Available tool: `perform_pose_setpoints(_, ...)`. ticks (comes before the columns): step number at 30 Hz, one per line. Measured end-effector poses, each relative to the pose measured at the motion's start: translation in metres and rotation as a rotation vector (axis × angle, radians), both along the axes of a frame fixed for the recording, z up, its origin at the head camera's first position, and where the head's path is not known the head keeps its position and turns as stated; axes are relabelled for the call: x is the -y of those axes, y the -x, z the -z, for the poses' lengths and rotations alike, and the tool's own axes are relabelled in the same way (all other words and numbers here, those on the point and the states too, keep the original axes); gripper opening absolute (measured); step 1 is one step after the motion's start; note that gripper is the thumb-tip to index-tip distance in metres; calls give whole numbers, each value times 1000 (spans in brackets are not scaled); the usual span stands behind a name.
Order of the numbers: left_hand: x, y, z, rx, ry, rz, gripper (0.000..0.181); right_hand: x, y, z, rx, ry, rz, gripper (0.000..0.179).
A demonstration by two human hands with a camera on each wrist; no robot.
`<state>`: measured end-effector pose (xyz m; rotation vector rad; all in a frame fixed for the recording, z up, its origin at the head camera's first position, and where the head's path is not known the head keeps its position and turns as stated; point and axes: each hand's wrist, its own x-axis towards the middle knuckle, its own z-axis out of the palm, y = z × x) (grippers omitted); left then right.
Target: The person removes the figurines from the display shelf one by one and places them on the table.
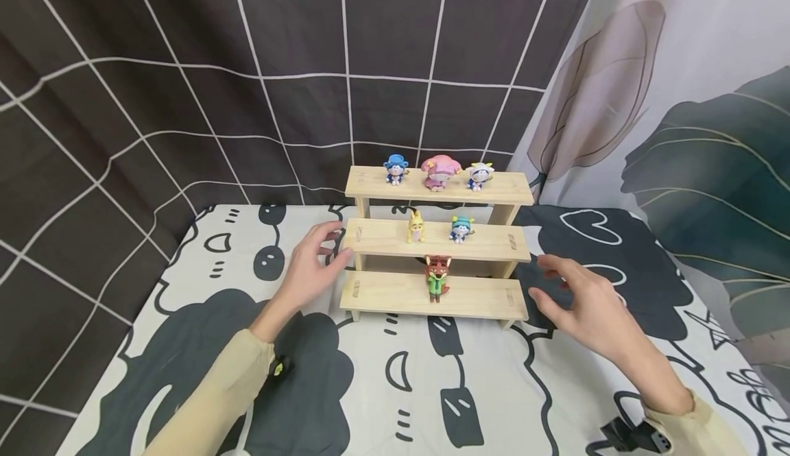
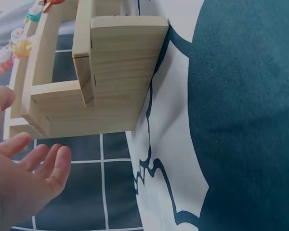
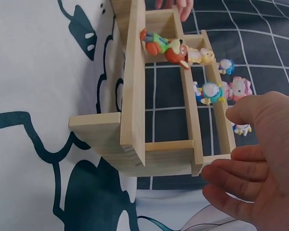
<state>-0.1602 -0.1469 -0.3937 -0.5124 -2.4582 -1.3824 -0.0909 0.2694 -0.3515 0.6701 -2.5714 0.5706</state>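
Observation:
A three-step wooden display shelf [image 1: 382, 294] stands on the patterned cloth. On its top step are a blue-hatted figurine [image 1: 396, 169], a larger pink figurine [image 1: 440, 172] and a white-capped figurine [image 1: 479, 176]. The middle step bears a yellow figurine [image 1: 416, 227] and a teal-hatted figurine [image 1: 460, 229]. A red fox figurine in a green top [image 1: 437, 280] is upright on the lowest step. My left hand [image 1: 311, 264] is beside the shelf's left end, fingers relaxed; whether its thumb touches the wood I cannot tell. Off the right end, my right hand [image 1: 589, 308] holds nothing, its fingers loosely bent.
Black-and-white printed bedding [image 1: 370, 401] lies under the shelf. Behind it hangs a dark curtain with a white grid [image 1: 389, 38], which also covers the left side. A pale leaf-patterned curtain [image 1: 697, 161] hangs at the right.

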Motion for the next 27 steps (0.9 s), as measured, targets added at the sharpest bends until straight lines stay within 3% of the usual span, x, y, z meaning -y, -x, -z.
perform_pose_setpoints(10,-8,8,3,-40,-10,36,45,2,2,-1,11,-10,-28,51)
perform_pose_setpoints(27,-9,12,9,-45,-24,25,39,1,9,-9,-12,-5,-68,51)
